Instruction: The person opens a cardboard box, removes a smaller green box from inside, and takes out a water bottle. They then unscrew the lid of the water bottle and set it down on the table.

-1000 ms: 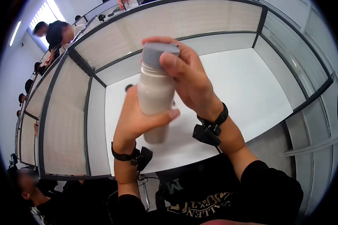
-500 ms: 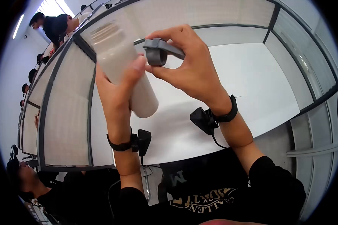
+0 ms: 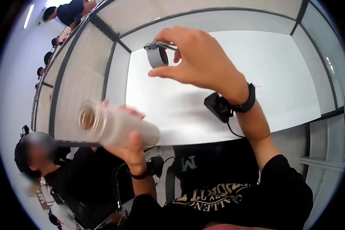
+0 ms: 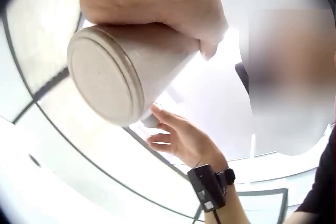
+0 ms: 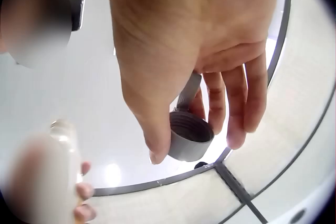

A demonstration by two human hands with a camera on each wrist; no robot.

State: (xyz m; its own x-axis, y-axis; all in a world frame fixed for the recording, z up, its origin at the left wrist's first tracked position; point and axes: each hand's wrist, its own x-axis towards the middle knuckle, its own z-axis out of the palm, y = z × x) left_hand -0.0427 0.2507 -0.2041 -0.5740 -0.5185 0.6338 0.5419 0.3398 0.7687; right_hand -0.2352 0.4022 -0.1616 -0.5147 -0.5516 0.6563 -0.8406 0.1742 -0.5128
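Observation:
In the head view my left hand (image 3: 128, 154) grips a cream-coloured bottle (image 3: 120, 124) around its body. The bottle is tipped over, its uncovered threaded mouth facing left and toward the head camera. In the left wrist view its round flat base (image 4: 102, 77) shows close up. My right hand (image 3: 201, 57) pinches a grey screw lid (image 3: 153, 58) between thumb and fingers, apart from the bottle and above the table. The right wrist view shows the lid's ribbed inside (image 5: 190, 129) and a strap-like loop (image 5: 190, 90) running up toward the palm.
A white table (image 3: 264, 73) lies beneath the hands, bordered by dark-framed partitions (image 3: 82, 73). Another person (image 3: 71, 176) sits close by at the left, near the bottle's mouth side. A black camera (image 3: 217, 105) with a cable is strapped to the right wrist.
The lid has come off the bottle in my right hand. My left hand has moved the bottle left, then lower and toward me, tilting it over.

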